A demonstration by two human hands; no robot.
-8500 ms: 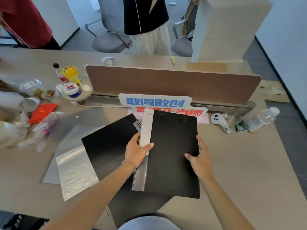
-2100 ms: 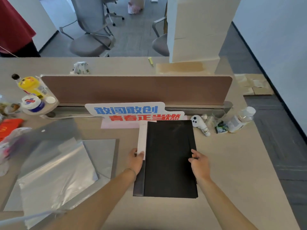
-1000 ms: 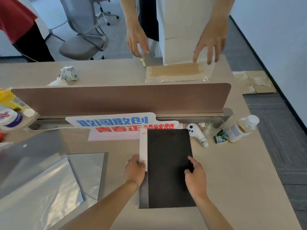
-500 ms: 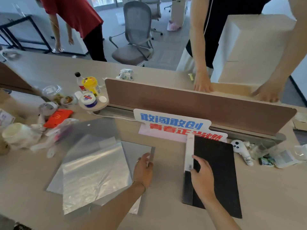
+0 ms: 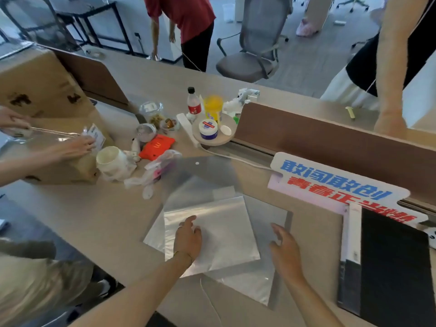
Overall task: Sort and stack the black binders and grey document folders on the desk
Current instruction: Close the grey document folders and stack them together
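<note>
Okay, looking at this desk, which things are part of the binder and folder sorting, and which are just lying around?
Part of the job:
black binders, stacked at the right
grey document folders, overlapping and askew
left hand, flat on the top folder
right hand, open above the folders

Just lying about:
red pouch
white mug
soda bottle
blue and red sign

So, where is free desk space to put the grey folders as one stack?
Bare desk lies between the translucent grey folders and the black binder stack; also left of the folders, at. Crowded behind: white mug, red pouch, bottles.
</note>
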